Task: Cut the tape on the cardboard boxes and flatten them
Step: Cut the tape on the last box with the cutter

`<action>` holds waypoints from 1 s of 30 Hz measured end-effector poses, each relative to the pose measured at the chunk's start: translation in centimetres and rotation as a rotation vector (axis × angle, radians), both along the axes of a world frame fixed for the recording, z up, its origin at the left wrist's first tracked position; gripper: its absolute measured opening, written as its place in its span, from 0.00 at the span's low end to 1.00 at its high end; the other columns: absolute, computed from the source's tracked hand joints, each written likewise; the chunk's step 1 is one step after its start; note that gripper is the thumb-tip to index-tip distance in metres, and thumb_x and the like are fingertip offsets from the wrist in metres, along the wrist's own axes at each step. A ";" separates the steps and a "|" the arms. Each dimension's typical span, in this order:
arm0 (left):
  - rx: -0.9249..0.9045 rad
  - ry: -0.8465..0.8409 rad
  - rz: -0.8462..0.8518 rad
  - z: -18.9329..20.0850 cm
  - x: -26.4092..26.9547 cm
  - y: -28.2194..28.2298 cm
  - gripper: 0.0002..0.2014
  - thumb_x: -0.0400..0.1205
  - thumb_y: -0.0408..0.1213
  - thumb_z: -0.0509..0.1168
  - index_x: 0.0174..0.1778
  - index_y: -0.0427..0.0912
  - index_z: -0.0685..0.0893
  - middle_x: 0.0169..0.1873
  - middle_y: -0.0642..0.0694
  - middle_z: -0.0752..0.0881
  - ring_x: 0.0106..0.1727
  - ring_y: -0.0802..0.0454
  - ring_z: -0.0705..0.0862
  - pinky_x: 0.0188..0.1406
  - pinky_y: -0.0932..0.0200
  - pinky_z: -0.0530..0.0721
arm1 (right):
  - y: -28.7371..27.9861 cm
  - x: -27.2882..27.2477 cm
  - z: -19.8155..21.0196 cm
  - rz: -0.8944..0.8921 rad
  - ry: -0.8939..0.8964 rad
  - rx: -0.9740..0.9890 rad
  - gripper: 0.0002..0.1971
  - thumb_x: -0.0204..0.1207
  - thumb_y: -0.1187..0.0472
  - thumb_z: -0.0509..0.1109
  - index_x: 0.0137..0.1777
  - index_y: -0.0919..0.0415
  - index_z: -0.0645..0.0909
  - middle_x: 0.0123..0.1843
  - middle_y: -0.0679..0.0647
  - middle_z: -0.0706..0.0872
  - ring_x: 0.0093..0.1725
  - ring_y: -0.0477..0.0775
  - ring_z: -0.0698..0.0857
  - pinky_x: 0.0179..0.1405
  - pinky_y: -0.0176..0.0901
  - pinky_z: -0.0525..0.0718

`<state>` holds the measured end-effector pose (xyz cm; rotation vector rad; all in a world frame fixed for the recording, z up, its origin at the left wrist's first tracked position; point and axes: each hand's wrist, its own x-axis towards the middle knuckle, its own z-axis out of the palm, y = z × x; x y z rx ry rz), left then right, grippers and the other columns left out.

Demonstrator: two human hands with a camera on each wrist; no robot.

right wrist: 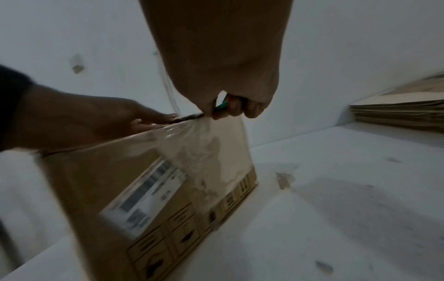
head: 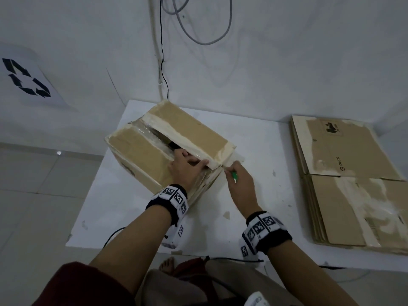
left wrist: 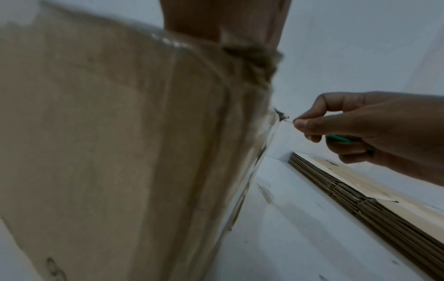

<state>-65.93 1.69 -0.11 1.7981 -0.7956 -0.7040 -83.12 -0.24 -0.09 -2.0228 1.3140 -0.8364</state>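
Observation:
A brown cardboard box (head: 136, 151) stands on the white table (head: 265, 206), its top seam split open with clear tape along it. My left hand (head: 185, 166) lies on the near end of the top, fingers dipped into the seam gap and thumb along the flap edge. My right hand (head: 239, 184), just off the box's near right corner, grips a green cutter (head: 234, 176) in its curled fingers. In the right wrist view, its thumb and forefinger pinch a stretched sheet of clear tape (right wrist: 204, 136) pulled away from the box's labelled side (right wrist: 120, 171). The blade itself is hidden.
A stack of flattened cardboard boxes (head: 348, 180) lies on the table's right side. A white surface with a recycling symbol (head: 26, 78) is at the left. Cables (head: 198, 29) hang on the wall behind. The table's front edge is near my body.

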 end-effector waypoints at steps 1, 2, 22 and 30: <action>-0.009 0.018 -0.014 0.1 0.0 0.1 0.29 0.67 0.47 0.81 0.50 0.44 0.68 0.34 0.55 0.87 0.45 0.48 0.87 0.56 0.45 0.83 | -0.7 -0.3 0.2 -0.011 0.007 0.006 0.10 0.86 0.59 0.65 0.42 0.57 0.71 0.39 0.51 0.80 0.41 0.51 0.80 0.40 0.49 0.79; -0.009 0.022 -0.021 0.2 0.0 0.2 0.28 0.68 0.46 0.81 0.51 0.44 0.68 0.36 0.53 0.88 0.45 0.49 0.87 0.57 0.46 0.83 | -1.5 -0.3 0.6 -0.026 0.004 0.016 0.10 0.85 0.59 0.65 0.42 0.57 0.71 0.40 0.52 0.80 0.41 0.51 0.80 0.40 0.48 0.79; 0.232 0.242 -0.460 6.6 5.6 -1.2 0.38 0.73 0.12 0.60 0.79 0.41 0.67 0.55 0.42 0.79 0.57 0.42 0.78 0.43 0.55 0.81 | -6.7 -2.0 4.2 -0.176 -0.223 0.044 0.02 0.83 0.61 0.67 0.53 0.57 0.77 0.52 0.48 0.83 0.52 0.46 0.82 0.47 0.37 0.79; 0.522 -0.485 -0.507 7.2 7.1 -1.1 0.20 0.80 0.32 0.58 0.67 0.52 0.75 0.64 0.44 0.81 0.66 0.41 0.76 0.68 0.46 0.64 | -6.0 -1.9 3.9 -0.143 -0.242 0.272 0.03 0.83 0.63 0.67 0.54 0.59 0.76 0.54 0.49 0.86 0.57 0.48 0.84 0.56 0.36 0.80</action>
